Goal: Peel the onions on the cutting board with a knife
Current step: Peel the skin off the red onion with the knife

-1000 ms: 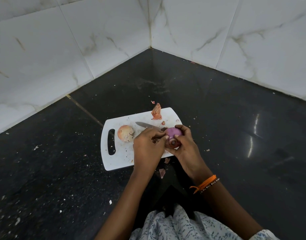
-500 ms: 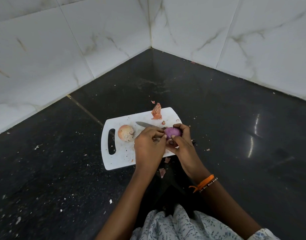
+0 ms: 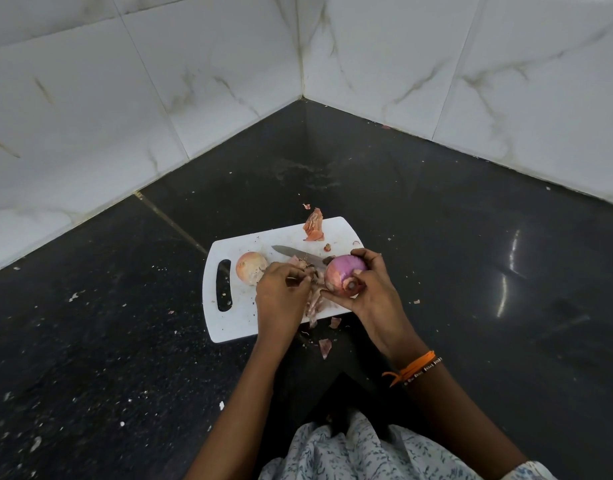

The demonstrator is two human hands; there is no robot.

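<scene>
A white cutting board [image 3: 239, 320] lies on a black stone bench [image 3: 471, 254] set into a corner of white marble-look wall tiles [image 3: 194, 64]. The board's slot handle points to the left.

The right hand [image 3: 371, 289] grasps a purple onion [image 3: 345, 277], mostly peeled, just above the near right part of the board; its fingers [image 3: 362, 252] curl over the top and the thumb lies under the cut end, which faces the camera.

The left hand [image 3: 281, 292] hovers over the middle of the board, its fingers [image 3: 300, 273] bent together and pinching a thin strip of skin or root strands. A limp heap of pale peel [image 3: 313, 301] lies on the board between the two hands.

A second onion [image 3: 249, 266], still in its tan outer skin, sits on the board beside the slot handle, touching or just behind the left hand's knuckles.

The knife [image 3: 291, 252] lies flat on the board, blade pointing left, behind both hands; neither hand touches it, and its handle end is hidden behind the purple onion.

A curled orange piece of skin [image 3: 313, 225] stands at the board's far edge. Small scraps [image 3: 325, 347] lie on the bench just off the board's near edge.

An orange thread band [image 3: 410, 367] circles the right wrist. Patterned light cloth [image 3: 350, 452] shows at the bottom of the view.
</scene>
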